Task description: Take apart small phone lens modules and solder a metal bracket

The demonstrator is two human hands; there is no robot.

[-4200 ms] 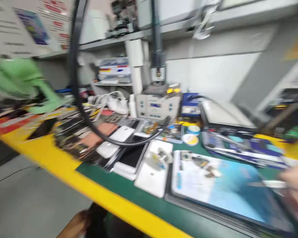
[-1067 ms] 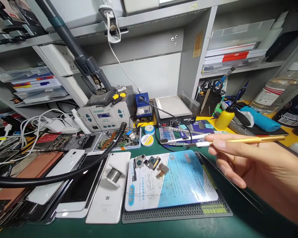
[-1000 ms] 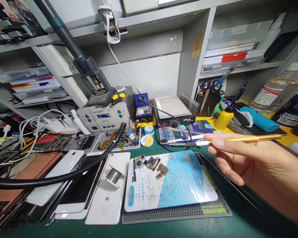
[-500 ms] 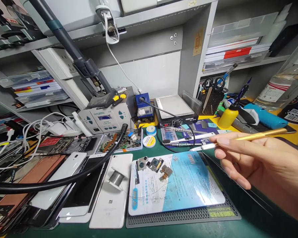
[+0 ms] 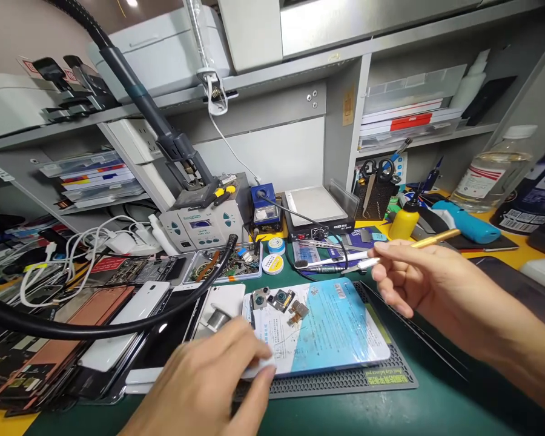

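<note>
Nearest, the left hand (image 5: 209,384) curls with thumb and fingertips closed at the near left corner of a blue and white sheet (image 5: 331,330); whether they pinch the sheet or the white phone (image 5: 229,297) under that corner cannot be told. The sheet lies on a grey mat (image 5: 390,369) on the green bench (image 5: 436,412). The sheet's blue print and the mat's yellow lettering are too small to read. Small camera parts (image 5: 277,299) sit on the sheet's far left corner, with a solder spool (image 5: 217,317) beside them on the phone. Just right of the sheet, raised off the bench, the right hand (image 5: 418,284) grips a gold-handled tool (image 5: 436,238) between thumb and fingers, pale tip pointing left. Behind are two round tins (image 5: 273,263) and a grey soldering station (image 5: 204,225), its display unreadable.
</note>
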